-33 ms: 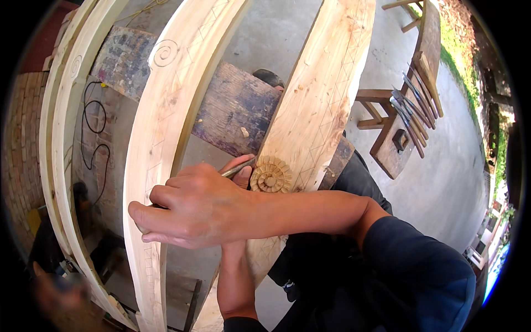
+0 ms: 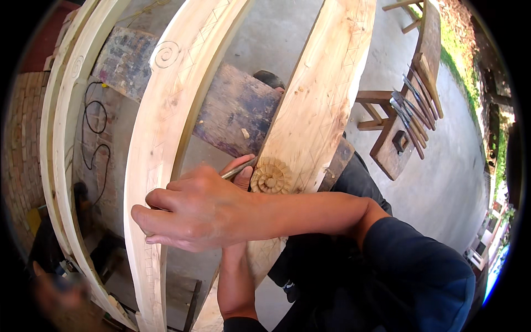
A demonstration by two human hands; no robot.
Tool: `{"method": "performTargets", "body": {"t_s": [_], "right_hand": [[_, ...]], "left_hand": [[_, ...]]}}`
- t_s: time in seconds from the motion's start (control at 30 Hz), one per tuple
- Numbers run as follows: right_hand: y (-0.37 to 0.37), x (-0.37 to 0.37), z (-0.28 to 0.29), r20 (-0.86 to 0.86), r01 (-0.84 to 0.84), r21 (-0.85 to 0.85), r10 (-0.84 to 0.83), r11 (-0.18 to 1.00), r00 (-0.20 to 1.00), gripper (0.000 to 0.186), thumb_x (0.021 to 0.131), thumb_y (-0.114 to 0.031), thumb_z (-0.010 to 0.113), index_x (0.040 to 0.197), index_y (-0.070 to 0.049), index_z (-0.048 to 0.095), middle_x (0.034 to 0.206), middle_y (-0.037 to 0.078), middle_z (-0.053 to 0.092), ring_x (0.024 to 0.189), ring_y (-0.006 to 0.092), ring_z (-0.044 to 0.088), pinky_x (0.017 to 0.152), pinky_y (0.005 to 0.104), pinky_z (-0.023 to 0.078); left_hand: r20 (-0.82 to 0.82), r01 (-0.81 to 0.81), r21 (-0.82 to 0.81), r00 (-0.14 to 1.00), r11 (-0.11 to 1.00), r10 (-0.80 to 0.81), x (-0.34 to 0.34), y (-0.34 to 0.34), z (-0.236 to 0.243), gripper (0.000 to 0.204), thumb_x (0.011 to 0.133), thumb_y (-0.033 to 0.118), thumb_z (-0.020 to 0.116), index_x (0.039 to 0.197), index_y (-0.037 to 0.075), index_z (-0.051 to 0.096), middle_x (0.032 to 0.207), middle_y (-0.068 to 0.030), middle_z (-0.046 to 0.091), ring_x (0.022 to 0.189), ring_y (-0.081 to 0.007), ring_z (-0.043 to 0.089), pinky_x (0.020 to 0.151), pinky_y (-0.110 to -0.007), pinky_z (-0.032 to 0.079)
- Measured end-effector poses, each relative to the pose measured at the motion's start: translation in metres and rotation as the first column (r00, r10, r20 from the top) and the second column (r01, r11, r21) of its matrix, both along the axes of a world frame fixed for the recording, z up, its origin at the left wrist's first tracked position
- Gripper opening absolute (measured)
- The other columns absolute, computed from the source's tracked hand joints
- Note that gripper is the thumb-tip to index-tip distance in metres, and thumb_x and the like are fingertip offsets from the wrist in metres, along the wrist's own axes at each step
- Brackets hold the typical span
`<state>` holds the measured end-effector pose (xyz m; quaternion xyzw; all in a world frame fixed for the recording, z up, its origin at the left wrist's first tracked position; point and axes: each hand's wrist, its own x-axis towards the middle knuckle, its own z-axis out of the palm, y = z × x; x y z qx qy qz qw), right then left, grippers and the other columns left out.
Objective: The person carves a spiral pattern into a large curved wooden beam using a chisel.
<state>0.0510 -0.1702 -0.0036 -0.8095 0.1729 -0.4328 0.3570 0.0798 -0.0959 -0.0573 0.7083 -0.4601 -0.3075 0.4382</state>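
My right hand [image 2: 191,210] is closed around a slim tool, mostly hidden in its curled fingers, with the forearm crossing a pale board [image 2: 315,66]. Beneath it, my left hand [image 2: 242,176] grips the visible metal shaft [image 2: 231,172] between thumb and finger, beside a carved spiral rosette [image 2: 271,178] on that board. The rest of my left hand is hidden. My right hand overlaps a curved pale beam [image 2: 145,138] to the left, which bears a pencilled or scored spiral and zigzag lines.
A worn plank [image 2: 232,110] lies crosswise under the boards. Two more curved beams [image 2: 77,66] stand left, near a black cable [image 2: 102,149] and brickwork. On the right, a wooden bench [image 2: 384,152] carries several chisels [image 2: 415,110] and a dark block [image 2: 400,141]. Grey concrete floor surrounds them.
My right hand has shifted very slightly to the right and down, still closed on the tool. Little else differs.
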Motion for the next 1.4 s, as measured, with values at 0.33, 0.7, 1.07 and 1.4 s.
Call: {"method": "performTargets", "body": {"t_s": [0.33, 0.7, 1.07, 1.4], "right_hand": [[-0.004, -0.015, 0.005, 0.047, -0.094, 0.044, 0.092, 0.995, 0.995, 0.040, 0.096, -0.036, 0.083, 0.122, -0.010, 0.069, 0.071, 0.008, 0.064, 0.056, 0.0296, 0.070, 0.047, 0.0431, 0.053], [-0.005, -0.016, 0.003, 0.032, -0.110, 0.055, 0.108, 0.992, 0.994, 0.042, 0.097, -0.038, 0.082, 0.125, -0.010, 0.069, 0.068, 0.007, 0.063, 0.054, 0.0303, 0.069, 0.048, 0.0436, 0.054], [-0.004, -0.015, -0.001, 0.018, -0.082, 0.083, 0.080, 0.993, 0.997, 0.046, 0.097, -0.037, 0.083, 0.131, -0.009, 0.072, 0.070, 0.009, 0.064, 0.054, 0.0296, 0.069, 0.048, 0.0434, 0.053], [-0.003, -0.014, -0.002, 0.007, -0.088, 0.100, 0.087, 0.991, 0.996, 0.045, 0.098, -0.037, 0.082, 0.131, -0.009, 0.071, 0.070, 0.009, 0.063, 0.055, 0.0298, 0.069, 0.048, 0.0437, 0.053]], "left_hand": [[0.025, 0.009, 0.011, 1.000, 1.000, -0.009, 0.000, -0.002, 0.001, 0.035, 0.094, 0.019, 0.087, 0.122, -0.002, 0.080, 0.092, -0.0084, 0.077, 0.075, -0.0210, 0.073, 0.067, -0.031, 0.055], [0.046, -0.013, 0.031, 0.999, 0.999, 0.012, 0.001, 0.002, 0.001, 0.035, 0.094, 0.019, 0.088, 0.121, -0.002, 0.080, 0.092, -0.0086, 0.077, 0.076, -0.0213, 0.074, 0.067, -0.032, 0.055], [0.052, -0.030, 0.025, 0.998, 0.999, 0.029, 0.002, 0.000, -0.001, 0.034, 0.093, 0.019, 0.088, 0.120, -0.002, 0.081, 0.093, -0.0088, 0.077, 0.077, -0.0217, 0.074, 0.068, -0.032, 0.056], [0.058, -0.038, 0.033, 0.998, 0.999, 0.036, 0.004, 0.001, -0.003, 0.034, 0.093, 0.019, 0.088, 0.120, -0.001, 0.081, 0.094, -0.0090, 0.077, 0.077, -0.0221, 0.074, 0.069, -0.032, 0.056]]}}
